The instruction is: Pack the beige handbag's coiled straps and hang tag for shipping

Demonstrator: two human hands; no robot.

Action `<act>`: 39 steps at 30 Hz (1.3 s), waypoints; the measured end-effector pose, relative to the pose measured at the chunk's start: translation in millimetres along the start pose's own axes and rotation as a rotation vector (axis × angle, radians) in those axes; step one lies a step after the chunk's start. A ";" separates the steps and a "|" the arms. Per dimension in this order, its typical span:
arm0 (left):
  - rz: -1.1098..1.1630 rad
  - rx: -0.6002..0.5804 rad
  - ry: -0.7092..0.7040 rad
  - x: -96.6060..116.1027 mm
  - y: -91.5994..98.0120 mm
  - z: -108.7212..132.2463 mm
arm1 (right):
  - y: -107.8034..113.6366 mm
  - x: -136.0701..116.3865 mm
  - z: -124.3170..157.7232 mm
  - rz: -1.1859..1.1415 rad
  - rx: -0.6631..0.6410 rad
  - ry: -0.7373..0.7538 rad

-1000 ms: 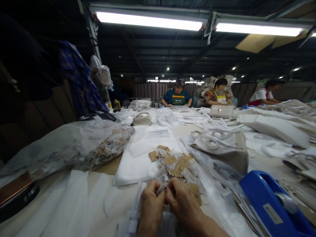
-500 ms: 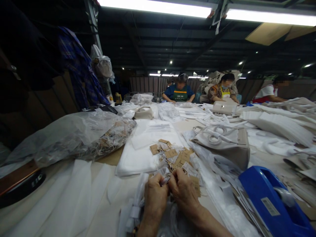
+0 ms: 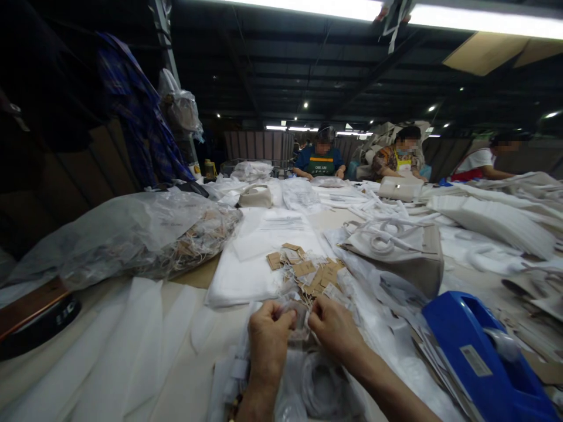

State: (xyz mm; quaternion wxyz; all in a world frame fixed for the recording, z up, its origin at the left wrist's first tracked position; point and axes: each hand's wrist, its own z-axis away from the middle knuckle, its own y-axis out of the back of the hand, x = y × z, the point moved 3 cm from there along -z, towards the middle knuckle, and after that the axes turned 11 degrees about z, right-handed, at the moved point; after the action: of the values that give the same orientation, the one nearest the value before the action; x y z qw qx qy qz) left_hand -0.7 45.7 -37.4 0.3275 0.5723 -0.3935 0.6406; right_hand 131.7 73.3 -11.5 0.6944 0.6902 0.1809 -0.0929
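Observation:
My left hand (image 3: 269,337) pinches the edge of a small clear plastic bag (image 3: 301,321), which hangs between both hands. Just to its right, my right hand (image 3: 338,329) is closed, thumb against fingers; what sits in that pinch is too small to make out. Directly beyond the hands lies a loose heap of brown card hang tags (image 3: 323,276) with white strings and small clear packets. Below the hands, near my body, is a wrapped item with a coiled white handle (image 3: 323,384), partly covered by my forearms.
A blue tape dispenser (image 3: 479,351) stands at right, near a pale handbag (image 3: 396,252). On the left lie a large plastic sack of tags (image 3: 145,234) and white foam sheets (image 3: 118,346). A stack of white bags (image 3: 250,275) lies ahead. Co-workers (image 3: 323,161) sit across the table.
My hands have moved apart slightly, the left one to the left and the right one to the right. More of the small plastic bag shows between them. The camera view has shifted slightly.

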 end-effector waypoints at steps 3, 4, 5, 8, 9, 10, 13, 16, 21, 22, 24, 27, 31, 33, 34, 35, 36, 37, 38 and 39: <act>0.056 0.074 -0.036 3.1 5.8 -0.6 | -0.9 0.1 2.3 0.024 -0.039 0.048; 0.068 0.098 -0.052 5.1 7.6 0.3 | -1.0 0.4 2.7 0.023 -0.050 0.064; 0.083 0.123 -0.072 7.7 9.2 1.8 | -0.9 0.9 2.9 0.021 -0.061 0.080; 0.133 0.140 -0.155 18.4 11.4 9.9 | 1.5 2.1 2.8 -0.136 -0.068 0.155; 0.154 0.107 -0.179 22.3 10.7 13.3 | 3.1 1.8 3.0 -0.231 -0.055 0.205; 0.178 0.054 -0.190 26.0 9.3 16.6 | 5.2 1.0 3.6 -0.323 -0.031 0.273; 0.317 -0.196 -0.135 33.3 2.8 24.1 | 10.3 -0.9 8.6 -0.417 0.033 0.504; 0.477 -0.406 -0.093 34.7 -1.9 24.3 | 8.9 3.1 15.0 -0.282 -0.001 0.648; -0.244 -0.194 -0.360 19.5 -0.7 8.8 | 6.1 23.9 10.2 -0.567 -0.098 0.507; -0.420 -0.226 -0.403 15.6 -3.6 7.4 | 4.4 28.4 5.8 -0.716 -0.130 0.393; -0.650 -0.322 -0.439 9.2 -8.7 6.9 | -0.6 34.8 -3.9 -1.002 -0.175 0.156; -0.787 -0.377 -0.440 8.5 -10.7 10.1 | -10.1 36.5 -18.6 -1.212 -0.189 -0.057; -0.857 -0.417 -0.447 13.3 -11.6 15.0 | -27.6 38.3 -35.4 -1.181 -0.165 -0.107; -0.889 -0.411 -0.421 12.6 -12.2 14.9 | -38.5 42.8 -39.8 -1.136 -0.181 -0.129; -0.904 -0.399 -0.406 11.3 -12.6 14.1 | -43.5 45.6 -40.5 -1.110 -0.200 -0.141; -0.918 -0.385 -0.394 9.6 -12.9 12.9 | -47.8 48.4 -40.3 -1.084 -0.222 -0.153; -0.927 -0.368 -0.386 7.4 -13.0 11.6 | -51.1 51.2 -39.3 -1.058 -0.244 -0.163; -0.929 -0.350 -0.384 4.8 -12.9 10.0 | -53.0 53.6 -37.7 -1.035 -0.258 -0.170; -0.924 -0.334 -0.387 1.9 -12.3 8.3 | -53.8 55.4 -35.8 -1.013 -0.266 -0.173; -0.916 -0.315 -0.395 -1.3 -11.0 6.6 | -53.6 56.6 -33.8 -0.992 -0.267 -0.171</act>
State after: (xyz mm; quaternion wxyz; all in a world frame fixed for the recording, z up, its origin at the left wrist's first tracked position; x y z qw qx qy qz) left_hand 12.1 45.3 -37.1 0.5758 0.7396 -0.2486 0.2443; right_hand 159.1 112.0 -81.9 0.6611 0.4169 0.4391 -0.4431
